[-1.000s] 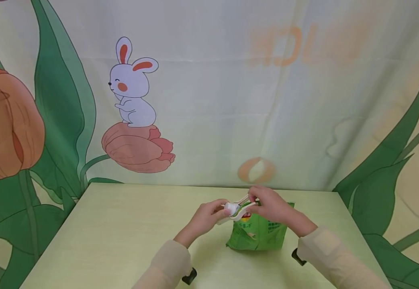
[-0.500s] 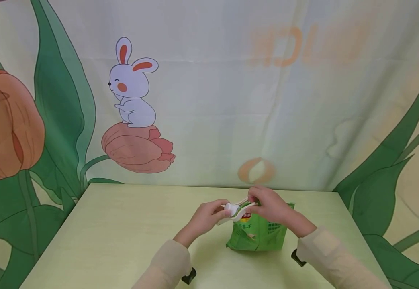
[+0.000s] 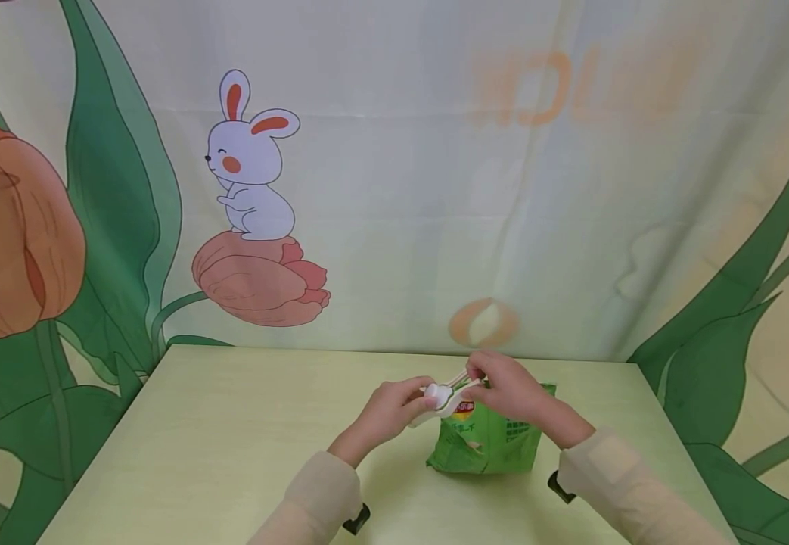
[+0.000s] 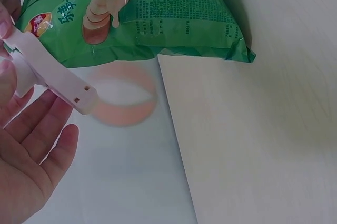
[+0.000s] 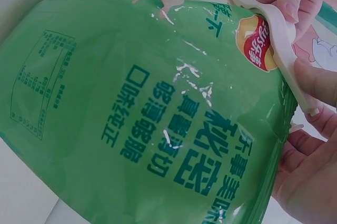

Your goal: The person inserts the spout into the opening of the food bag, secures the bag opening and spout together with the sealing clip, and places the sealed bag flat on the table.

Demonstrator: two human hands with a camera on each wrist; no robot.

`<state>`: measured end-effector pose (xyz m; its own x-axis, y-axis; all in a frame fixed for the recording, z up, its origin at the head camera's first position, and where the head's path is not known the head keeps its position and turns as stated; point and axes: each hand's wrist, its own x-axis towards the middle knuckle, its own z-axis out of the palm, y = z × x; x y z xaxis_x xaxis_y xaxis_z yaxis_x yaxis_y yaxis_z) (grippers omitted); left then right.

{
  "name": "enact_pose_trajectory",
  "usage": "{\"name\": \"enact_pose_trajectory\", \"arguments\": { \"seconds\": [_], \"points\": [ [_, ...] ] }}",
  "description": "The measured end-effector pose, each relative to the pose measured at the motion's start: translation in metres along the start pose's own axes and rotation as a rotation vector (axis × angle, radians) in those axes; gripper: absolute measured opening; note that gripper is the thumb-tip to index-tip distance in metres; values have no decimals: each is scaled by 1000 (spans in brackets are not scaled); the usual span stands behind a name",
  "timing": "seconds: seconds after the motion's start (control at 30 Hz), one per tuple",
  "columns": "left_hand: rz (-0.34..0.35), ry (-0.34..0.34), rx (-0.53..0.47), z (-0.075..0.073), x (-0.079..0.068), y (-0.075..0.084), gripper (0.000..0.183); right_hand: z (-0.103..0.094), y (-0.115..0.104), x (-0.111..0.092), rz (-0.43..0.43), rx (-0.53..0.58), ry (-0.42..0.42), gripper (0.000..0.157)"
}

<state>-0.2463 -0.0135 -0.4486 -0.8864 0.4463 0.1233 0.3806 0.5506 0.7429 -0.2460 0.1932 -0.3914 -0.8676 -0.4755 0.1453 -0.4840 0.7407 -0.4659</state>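
White plastic bag clip with a round knob: held by both hands, slanting along the top edge of the bag; in the right wrist view one long arm of the clip point(image 5: 279, 29) lies across the printed front, and in the head view its two thin arms stand apart at the right-hand end.
Glossy green plastic crisp bag with a red-and-yellow logo: plump and upright beneath the clip, its lower edge seemingly on the table; the bag point(image 3: 492, 450) reaches up between the clip's arms.
Left hand point(image 3: 389, 409): thumb and fingers pinch the clip at its knob end; the lower fingers spread loosely below.
Right hand point(image 3: 511, 387): fingers narrowed on the clip's far end, thumb on the near arm; the exact grip behind the bag is hidden.
Step in hand: probably fitting the clip over the bag's mouth; whether it is latched cannot be told, though the gap suggests not.
Next move calls for: likely keeping the knob end steady with the left while the right lines up the arms and squeezes them together, without the film slipping out.
Pale yellow table point(image 3: 231, 454): beneath the bag and forearms.
Printed cloth backdrop point(image 3: 380, 189): behind the table, with a rabbit and tulips.
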Motion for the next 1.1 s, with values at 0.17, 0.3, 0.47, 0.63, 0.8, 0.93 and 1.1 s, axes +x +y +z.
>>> {"name": "enact_pose_trajectory", "arguments": {
  "seconds": [0.17, 0.3, 0.47, 0.63, 0.8, 0.93, 1.1],
  "points": [
    [-3, -18, 31, -1, 0, 1, 25, 0, -1, 1, 4, -20, -2, 26],
    [-15, -33, 46, -1, 1, 3, 27, 1, -1, 1, 4, -24, 1, 26],
    [-18, -40, 58, -2, 2, 4, 27, 0, -2, 1, -1, -33, 4, 25],
    [-16, -42, 60, -2, 1, 5, 26, 0, -3, 2, -11, -40, 10, 25],
    [-23, -34, 59, -1, 1, 5, 26, 3, -1, 4, -26, -37, 24, 24],
    [-20, -24, 64, 0, 0, 5, 28, 4, 0, 4, -30, -27, 34, 23],
    [-19, -13, 65, 0, 0, 5, 29, 5, 0, 4, -31, -32, 42, 22]
  ]
}}
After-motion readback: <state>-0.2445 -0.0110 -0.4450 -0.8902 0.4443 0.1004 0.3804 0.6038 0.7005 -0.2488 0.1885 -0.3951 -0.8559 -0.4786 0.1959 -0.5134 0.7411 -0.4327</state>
